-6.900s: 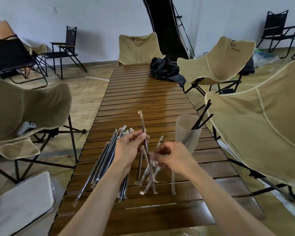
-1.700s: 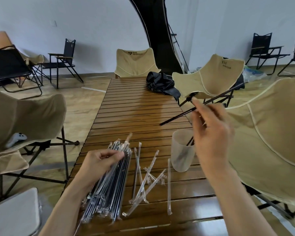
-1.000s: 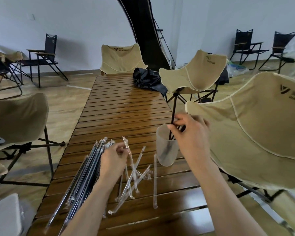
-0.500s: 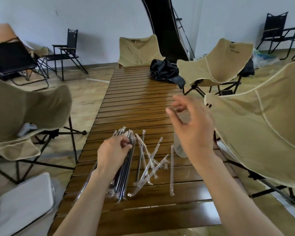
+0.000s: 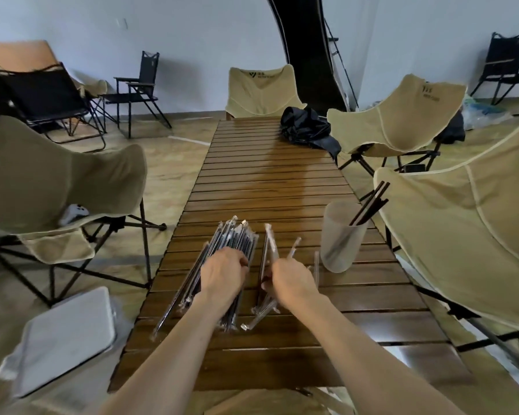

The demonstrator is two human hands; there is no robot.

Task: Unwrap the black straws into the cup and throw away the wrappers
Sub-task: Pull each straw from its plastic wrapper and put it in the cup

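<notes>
Your left hand (image 5: 222, 272) rests on the bundle of wrapped black straws (image 5: 219, 265) at centre frame, fingers curled over its top; whether they grasp one straw, you cannot tell. Just right of it, your right hand (image 5: 291, 278) hovers over the empty clear wrappers (image 5: 267, 265) scattered on the slatted wooden table (image 5: 267, 181), fingers bent down among them, grip hidden. At right, the frosted cup (image 5: 340, 238) stands upright with unwrapped black straws (image 5: 370, 202) leaning out toward the upper right.
</notes>
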